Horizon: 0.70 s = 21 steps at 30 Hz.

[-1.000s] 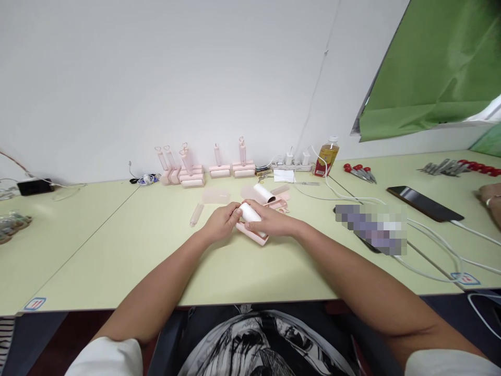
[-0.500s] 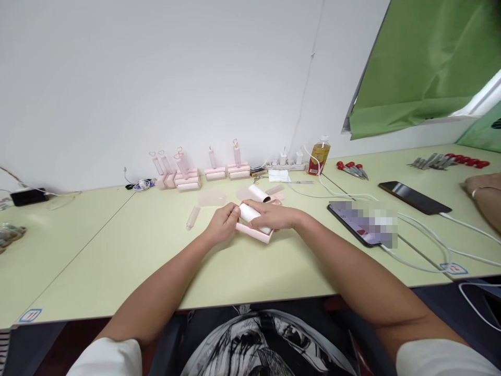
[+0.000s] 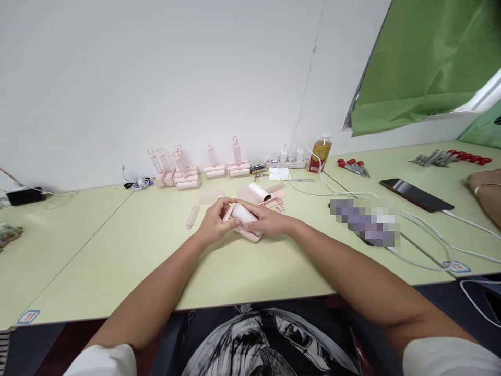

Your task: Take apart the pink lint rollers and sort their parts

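Observation:
Between my hands is a white lint roller roll (image 3: 245,214), sitting at a slant in a pink lint roller case (image 3: 250,235). My left hand (image 3: 216,221) is closed around the left end of the case, its thumb at the end of the roll. From the other side my right hand (image 3: 266,218) grips the roll, with the thumb along its near side and the fingers behind. How far the roll sits inside the case is partly hidden by the hands. Just beyond lie a second white roll (image 3: 259,192) and pink plastic parts (image 3: 277,201). A clear pink handle (image 3: 192,216) lies left.
Several pink lint rollers (image 3: 188,178) stand along the wall. Behind me to the right are a power strip (image 3: 287,164), a drink bottle (image 3: 320,153), phones (image 3: 417,195) with white cables, and red-handled tools (image 3: 353,167). Another person's hand (image 3: 485,188) rests at the far right.
My hands, with the roll and case, have shifted slightly left. My left hand has turned around the case's end, and its thumb now reaches toward my right thumb.

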Motion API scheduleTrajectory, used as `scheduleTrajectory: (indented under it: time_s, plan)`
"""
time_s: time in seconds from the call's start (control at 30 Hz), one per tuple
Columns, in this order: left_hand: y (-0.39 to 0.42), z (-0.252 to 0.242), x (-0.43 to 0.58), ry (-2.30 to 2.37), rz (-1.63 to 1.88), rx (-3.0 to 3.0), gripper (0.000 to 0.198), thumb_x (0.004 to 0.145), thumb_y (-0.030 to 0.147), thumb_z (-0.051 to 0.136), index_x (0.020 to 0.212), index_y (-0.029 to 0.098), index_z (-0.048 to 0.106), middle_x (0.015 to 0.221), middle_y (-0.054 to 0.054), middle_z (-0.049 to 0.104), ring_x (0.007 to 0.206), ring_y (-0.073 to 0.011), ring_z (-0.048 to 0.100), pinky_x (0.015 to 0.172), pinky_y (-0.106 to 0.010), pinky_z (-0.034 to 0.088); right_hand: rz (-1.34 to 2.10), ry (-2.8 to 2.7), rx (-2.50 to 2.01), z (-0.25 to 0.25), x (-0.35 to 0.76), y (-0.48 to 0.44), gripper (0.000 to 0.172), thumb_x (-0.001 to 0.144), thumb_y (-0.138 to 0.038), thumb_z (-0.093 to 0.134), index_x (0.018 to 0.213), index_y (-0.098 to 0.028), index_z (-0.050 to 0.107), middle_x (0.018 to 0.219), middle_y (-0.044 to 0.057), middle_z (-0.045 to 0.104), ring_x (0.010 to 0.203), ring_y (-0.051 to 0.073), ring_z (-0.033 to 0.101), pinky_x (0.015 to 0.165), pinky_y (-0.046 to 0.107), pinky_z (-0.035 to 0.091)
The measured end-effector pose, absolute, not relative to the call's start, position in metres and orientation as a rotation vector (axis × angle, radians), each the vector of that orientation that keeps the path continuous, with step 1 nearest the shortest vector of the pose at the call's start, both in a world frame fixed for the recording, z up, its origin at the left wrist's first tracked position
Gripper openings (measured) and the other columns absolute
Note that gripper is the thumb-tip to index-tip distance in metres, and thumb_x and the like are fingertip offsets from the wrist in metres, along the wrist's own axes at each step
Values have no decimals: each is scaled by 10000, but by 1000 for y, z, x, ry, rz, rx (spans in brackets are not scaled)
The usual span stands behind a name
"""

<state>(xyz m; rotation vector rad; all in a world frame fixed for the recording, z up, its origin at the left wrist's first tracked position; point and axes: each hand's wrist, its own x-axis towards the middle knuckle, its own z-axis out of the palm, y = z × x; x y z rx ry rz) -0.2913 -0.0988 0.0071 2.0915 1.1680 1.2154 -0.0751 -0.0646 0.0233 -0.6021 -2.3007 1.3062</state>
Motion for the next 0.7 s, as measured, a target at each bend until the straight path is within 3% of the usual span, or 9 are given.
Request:
scheduleTrajectory:
  time_s: [0.2, 0.4, 0.7]
  plan:
    - [-105, 18, -288, 1080, 1204, 2381, 486, 837, 549, 599, 1162, 187, 597, 996, -88, 538, 903, -207, 522, 768, -338, 456, 1328, -2333, -566, 20, -77, -68, 505, 876, -345, 590, 1353, -209, 494, 1140, 59, 621, 980, 232, 576, 805, 323, 455]
    - [-103, 14, -288, 1010, 1246, 2377, 398, 840, 520, 609, 1064, 192, 622, 952, -74, 543, 876, -197, 532, 754, -340, 466, 1232, -2369, -506, 19, -78, -71, 579, 879, -500, 609, 1340, -168, 498, 1194, 95, 609, 1026, 245, 569, 857, 339, 449]
    - [-102, 15, -290, 1034, 1239, 2366, 480, 780, 628, 624, 994, 199, 612, 919, -71, 546, 841, -196, 524, 703, -333, 463, 1246, -2359, -489, 23, -80, -76, 596, 888, -544, 582, 1356, -181, 504, 1189, 90, 616, 993, 229, 577, 824, 318, 462]
